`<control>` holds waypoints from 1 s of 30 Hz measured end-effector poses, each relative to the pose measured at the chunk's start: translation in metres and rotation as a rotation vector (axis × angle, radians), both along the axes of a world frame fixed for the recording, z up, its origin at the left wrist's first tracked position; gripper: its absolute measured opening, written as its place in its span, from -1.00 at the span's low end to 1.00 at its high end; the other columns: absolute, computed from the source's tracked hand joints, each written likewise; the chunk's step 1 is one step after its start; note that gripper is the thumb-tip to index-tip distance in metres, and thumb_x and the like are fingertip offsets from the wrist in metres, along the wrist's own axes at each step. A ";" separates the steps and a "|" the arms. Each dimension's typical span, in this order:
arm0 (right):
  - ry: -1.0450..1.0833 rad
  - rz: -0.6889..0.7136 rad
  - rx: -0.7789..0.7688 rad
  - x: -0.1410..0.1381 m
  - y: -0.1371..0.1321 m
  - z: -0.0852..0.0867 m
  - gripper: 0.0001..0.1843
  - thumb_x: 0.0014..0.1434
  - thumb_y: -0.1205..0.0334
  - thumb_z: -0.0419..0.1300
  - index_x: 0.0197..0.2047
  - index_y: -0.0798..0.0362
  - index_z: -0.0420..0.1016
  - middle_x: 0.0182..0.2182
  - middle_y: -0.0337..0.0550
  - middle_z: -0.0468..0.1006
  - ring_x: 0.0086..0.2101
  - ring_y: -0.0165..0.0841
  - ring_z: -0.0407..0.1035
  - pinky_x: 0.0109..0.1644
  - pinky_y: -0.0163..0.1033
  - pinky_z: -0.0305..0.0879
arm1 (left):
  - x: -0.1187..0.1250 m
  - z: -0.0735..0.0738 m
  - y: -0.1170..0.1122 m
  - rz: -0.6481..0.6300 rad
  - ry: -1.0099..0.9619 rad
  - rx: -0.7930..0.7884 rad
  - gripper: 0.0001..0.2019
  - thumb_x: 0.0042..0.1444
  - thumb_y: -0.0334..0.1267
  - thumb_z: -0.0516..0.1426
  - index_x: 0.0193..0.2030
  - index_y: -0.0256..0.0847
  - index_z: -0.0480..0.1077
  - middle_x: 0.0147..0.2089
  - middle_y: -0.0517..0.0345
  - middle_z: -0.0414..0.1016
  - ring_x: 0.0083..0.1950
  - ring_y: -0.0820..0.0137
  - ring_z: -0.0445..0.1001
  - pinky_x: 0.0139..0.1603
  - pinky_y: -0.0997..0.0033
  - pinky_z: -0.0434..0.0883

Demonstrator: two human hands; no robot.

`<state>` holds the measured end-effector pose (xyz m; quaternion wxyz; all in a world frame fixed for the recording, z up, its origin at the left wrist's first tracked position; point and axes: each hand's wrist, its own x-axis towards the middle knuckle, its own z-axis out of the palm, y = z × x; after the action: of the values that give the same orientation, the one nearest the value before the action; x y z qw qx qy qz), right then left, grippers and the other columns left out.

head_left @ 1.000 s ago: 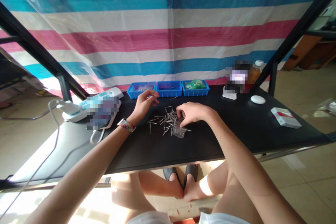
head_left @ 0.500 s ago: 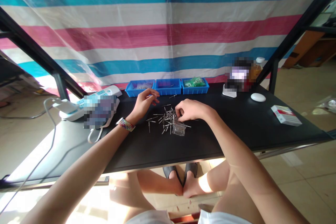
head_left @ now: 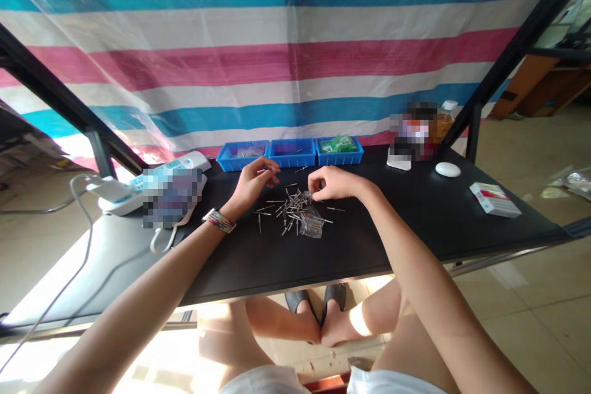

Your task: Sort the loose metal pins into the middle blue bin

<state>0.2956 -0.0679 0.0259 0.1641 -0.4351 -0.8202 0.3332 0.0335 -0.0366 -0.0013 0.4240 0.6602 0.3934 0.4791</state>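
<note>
A heap of thin metal pins [head_left: 289, 209] lies on the black table [head_left: 378, 228], beside a small clear plastic bag [head_left: 312, 222]. My right hand [head_left: 329, 183] is raised just above the heap, its fingertips pinched together on a pin. My left hand [head_left: 253, 179] rests left of the heap, close to the blue trays, with thumb and fingers pinching a thin pin. A beaded band [head_left: 218, 220] sits on the left wrist.
Three blue trays [head_left: 290, 154] stand in a row at the table's back edge; the right one holds green parts. A white device with cables [head_left: 120, 194] is at the left. A white round object [head_left: 447, 169] and a small box [head_left: 495, 199] lie at the right.
My right hand has lifted off the pin heap and drawn back toward the trays, uncovering the clear bag. My left hand has stayed in place.
</note>
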 end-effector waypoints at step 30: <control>0.710 -0.132 -0.320 -0.028 0.005 -0.014 -0.53 0.14 0.18 0.44 0.09 0.09 0.50 -0.43 -0.27 0.58 -0.50 -0.44 0.41 -0.47 -0.38 0.31 | 0.015 0.003 -0.020 -0.236 0.075 0.084 -0.63 0.15 0.01 0.39 -0.10 -0.24 0.55 -0.22 0.08 0.59 -0.23 0.36 0.55 -0.25 0.43 0.51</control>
<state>0.2676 -0.0626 0.0118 0.3886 -0.3648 -0.6204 0.5753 0.0480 -0.0570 0.0021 0.4344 0.7367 0.3080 0.4168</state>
